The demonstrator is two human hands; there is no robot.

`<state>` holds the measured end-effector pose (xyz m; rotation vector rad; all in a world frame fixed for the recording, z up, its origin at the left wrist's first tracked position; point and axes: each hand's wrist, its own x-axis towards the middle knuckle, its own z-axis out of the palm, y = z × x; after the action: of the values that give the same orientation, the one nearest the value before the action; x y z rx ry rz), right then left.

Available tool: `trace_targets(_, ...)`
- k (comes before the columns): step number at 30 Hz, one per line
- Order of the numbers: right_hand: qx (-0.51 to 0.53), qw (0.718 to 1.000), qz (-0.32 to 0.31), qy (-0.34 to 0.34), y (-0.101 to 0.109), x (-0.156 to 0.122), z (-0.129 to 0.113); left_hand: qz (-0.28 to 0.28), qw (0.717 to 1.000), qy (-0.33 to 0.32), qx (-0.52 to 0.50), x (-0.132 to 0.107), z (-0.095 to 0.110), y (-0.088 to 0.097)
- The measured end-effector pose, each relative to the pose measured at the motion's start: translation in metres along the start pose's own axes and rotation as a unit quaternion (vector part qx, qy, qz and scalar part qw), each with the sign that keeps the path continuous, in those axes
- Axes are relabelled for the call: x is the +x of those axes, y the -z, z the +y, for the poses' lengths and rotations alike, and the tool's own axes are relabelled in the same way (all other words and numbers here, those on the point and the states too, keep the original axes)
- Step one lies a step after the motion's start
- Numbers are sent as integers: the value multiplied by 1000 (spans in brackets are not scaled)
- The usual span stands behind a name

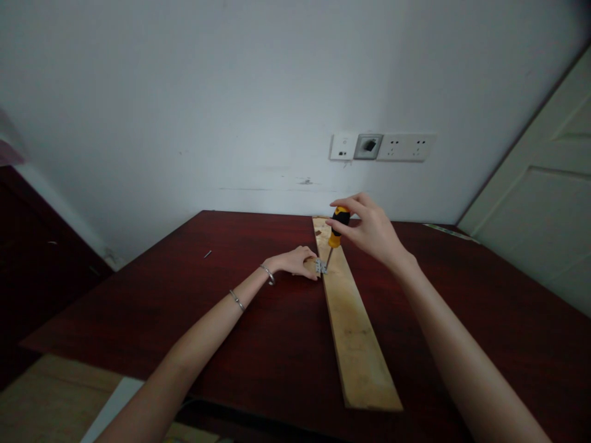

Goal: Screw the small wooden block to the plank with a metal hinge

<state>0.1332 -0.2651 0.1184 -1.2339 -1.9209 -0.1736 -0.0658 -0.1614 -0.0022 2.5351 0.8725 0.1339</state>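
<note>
A long wooden board (355,320) lies lengthwise on the dark red table. Against its left edge sits a small wood block (311,266), gripped by my left hand (298,261) with thumb and fingers around it. A metal hinge (321,266) spans the joint between block and board. My right hand (369,224) pinches the yellow and black handle of a screwdriver (339,226). The screwdriver stands nearly upright, slightly tilted, its tip down at the hinge's right leaf. Whether a screw sits under the tip is too small to tell.
A small screw or nail (207,253) lies on the table (157,295) to the left. The white wall behind carries several sockets (401,147). A panelled door (549,184) stands at the right, and a flat printed strip (450,232) lies at the back right edge.
</note>
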Motion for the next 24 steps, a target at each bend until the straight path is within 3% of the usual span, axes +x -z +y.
trace_targets(24, -28, 1000, -3, -6, -4, 0, 1, 1, 1000, -4, 14, 2, -2, -1)
